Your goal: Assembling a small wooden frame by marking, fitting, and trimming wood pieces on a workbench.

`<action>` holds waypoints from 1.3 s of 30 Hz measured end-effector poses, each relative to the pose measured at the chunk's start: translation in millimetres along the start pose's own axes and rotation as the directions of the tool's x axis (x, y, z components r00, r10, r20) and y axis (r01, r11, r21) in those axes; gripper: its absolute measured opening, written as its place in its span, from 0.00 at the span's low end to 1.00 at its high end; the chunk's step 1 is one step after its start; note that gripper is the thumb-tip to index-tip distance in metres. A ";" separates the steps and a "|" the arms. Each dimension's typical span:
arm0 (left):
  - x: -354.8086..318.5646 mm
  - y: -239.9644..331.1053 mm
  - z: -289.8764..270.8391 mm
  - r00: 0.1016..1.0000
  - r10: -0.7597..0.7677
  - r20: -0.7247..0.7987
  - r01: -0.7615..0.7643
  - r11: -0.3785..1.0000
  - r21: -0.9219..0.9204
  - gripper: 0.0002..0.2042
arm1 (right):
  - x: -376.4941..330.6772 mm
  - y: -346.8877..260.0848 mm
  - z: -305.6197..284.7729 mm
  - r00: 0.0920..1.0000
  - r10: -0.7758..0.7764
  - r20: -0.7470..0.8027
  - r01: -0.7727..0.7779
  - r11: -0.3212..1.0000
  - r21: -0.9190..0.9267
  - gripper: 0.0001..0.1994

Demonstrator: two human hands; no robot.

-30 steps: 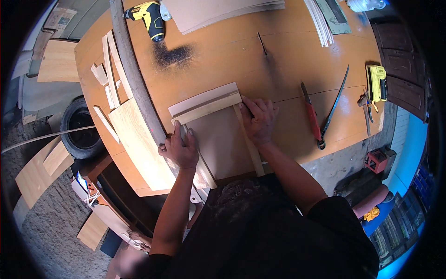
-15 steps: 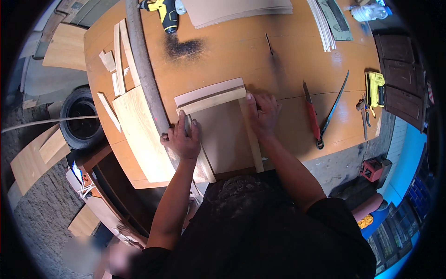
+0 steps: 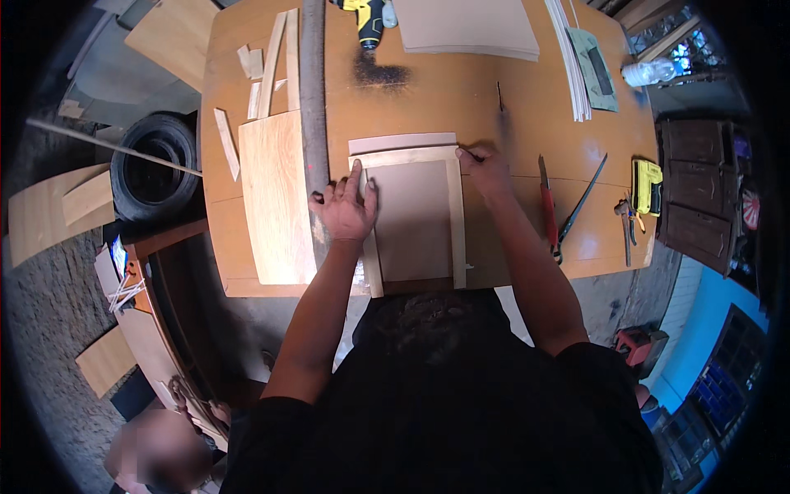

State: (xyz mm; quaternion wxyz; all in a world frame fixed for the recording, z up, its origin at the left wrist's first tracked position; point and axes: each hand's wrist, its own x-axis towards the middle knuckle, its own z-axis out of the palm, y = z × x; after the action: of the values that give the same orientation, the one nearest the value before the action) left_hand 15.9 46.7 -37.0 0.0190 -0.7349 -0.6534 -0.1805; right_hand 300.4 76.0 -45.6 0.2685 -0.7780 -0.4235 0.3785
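Wooden frame point(image 3: 411, 216) now lies squared on our side of the orange workbench point(image 3: 527, 123), turned from the tilt of a second ago, so we judge alignment nearly done. Our left hand point(image 3: 346, 210) presses flat on its left strip, fingers spread. Our right hand point(image 3: 485, 167) pinches the top-right corner, fingers together. Farther off: red-handled pliers point(image 3: 546, 206), yellow drill point(image 3: 367, 16).

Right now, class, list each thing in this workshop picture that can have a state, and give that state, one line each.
Left hand: flat, pressing the left wooden strip.
Right hand: closed on a small thin tool, at the frame's top right corner.
Brown panel: lying flat, framed by strips.
Cordless drill: lying idle.
Red-handled tool: lying unused.
Tyre: on the ground beside the table.
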 end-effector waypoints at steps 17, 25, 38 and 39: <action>40.3 34.9 -26.6 0.856 0.231 0.463 -0.375 0.893 0.248 0.27 | 11.3 4.8 -6.0 0.998 -0.059 -0.033 0.052 0.981 -0.189 0.22; 41.5 57.1 -5.6 0.791 0.143 0.595 -0.428 0.825 0.369 0.30 | 18.4 10.7 8.4 0.988 -0.139 -0.073 0.118 0.964 -0.240 0.22; 69.8 80.2 -44.2 0.632 0.039 0.774 -0.407 0.867 0.289 0.24 | -63.2 68.3 -108.3 0.812 -0.473 -0.342 0.203 0.778 -0.595 0.26; 69.8 79.3 -44.4 0.636 0.043 0.770 -0.399 0.873 0.281 0.25 | -66.4 80.0 -117.9 0.854 -0.414 -0.315 0.116 0.741 -0.662 0.28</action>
State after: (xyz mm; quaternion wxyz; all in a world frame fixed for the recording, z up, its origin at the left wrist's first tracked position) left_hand 87.5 90.0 41.2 -0.0662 -0.7968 -0.5280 0.2862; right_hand 409.6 -32.5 -13.4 0.1386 -0.8163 -0.5607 -0.0127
